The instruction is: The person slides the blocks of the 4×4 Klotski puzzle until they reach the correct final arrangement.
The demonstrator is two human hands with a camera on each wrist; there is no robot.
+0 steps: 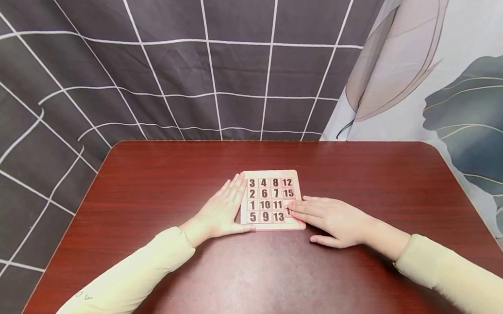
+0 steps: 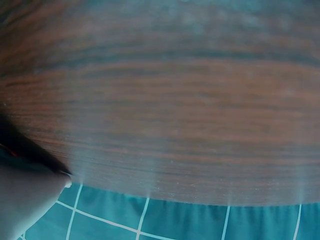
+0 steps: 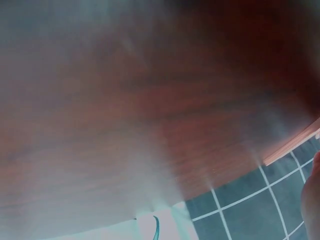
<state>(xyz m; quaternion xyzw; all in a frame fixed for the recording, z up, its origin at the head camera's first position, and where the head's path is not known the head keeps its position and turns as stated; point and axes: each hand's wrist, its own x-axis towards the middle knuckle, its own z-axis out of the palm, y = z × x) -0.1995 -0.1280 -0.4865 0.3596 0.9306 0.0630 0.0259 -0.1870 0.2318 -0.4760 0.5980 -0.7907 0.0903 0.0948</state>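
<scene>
A number slide puzzle (image 1: 271,173) with a pale frame lies flat on the table. Its rows read 3 4 8 12, then 2 6 7 15, then 1 10 11, then 5 9 13. At the lower right, a tile (image 1: 288,212) showing a 1 is partly covered by fingertips. My left hand (image 1: 218,212) lies along the puzzle's left edge, fingers straight, thumb along the near edge. My right hand (image 1: 336,220) reaches in from the right, its extended fingers resting on that partly covered tile. Only a sliver of each hand shows in the wrist views.
The red-brown wooden table (image 1: 165,173) extends around the puzzle on all sides. A dark curtain with white grid lines (image 1: 236,65) hangs behind and to the left. At the right hangs a pale curtain with leaf prints (image 1: 466,30).
</scene>
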